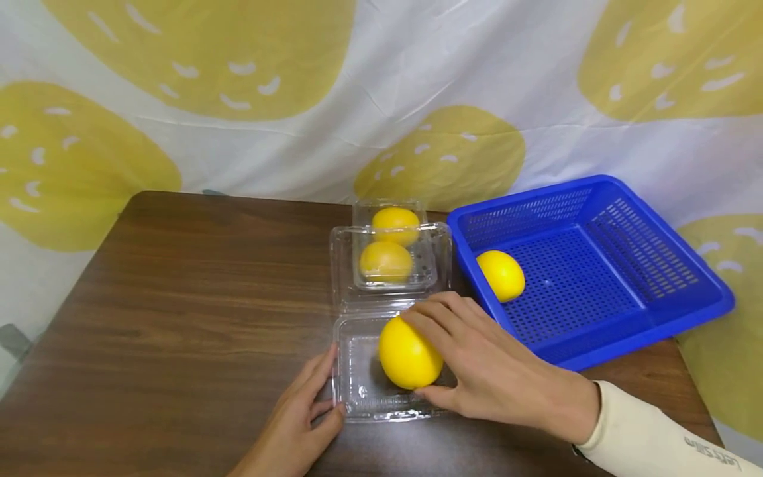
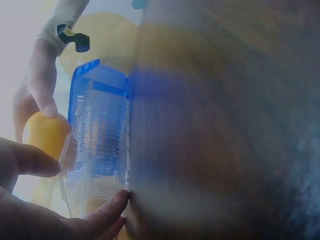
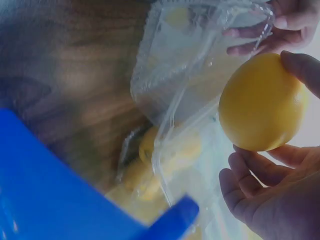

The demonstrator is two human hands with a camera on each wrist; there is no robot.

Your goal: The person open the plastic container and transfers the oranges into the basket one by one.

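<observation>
My right hand [image 1: 477, 368] grips a round yellow citrus fruit [image 1: 411, 352], its fingers over the top and far side and the thumb at the near side. The fruit is above the base of a clear plastic clamshell box [image 1: 360, 391], whose lid [image 1: 342, 265] is folded back. In the left wrist view, the fruit [image 2: 46, 135] shows higher than the box's rim. My left hand [image 1: 301, 411] touches the left side of the box, fingers fairly straight and thumb by the near corner. Through the clear plastic, the right wrist view shows its fingers [image 3: 245, 33].
Behind, a smaller-looking clear box [image 1: 390, 205] holds two yellow fruits [image 1: 395, 222], partly seen through the raised lid. A blue perforated basket [image 1: 602, 265] stands to the right with one yellow fruit [image 1: 503, 275] inside. Patterned cloth [image 1: 286, 152] hangs behind the wooden table [image 1: 197, 331].
</observation>
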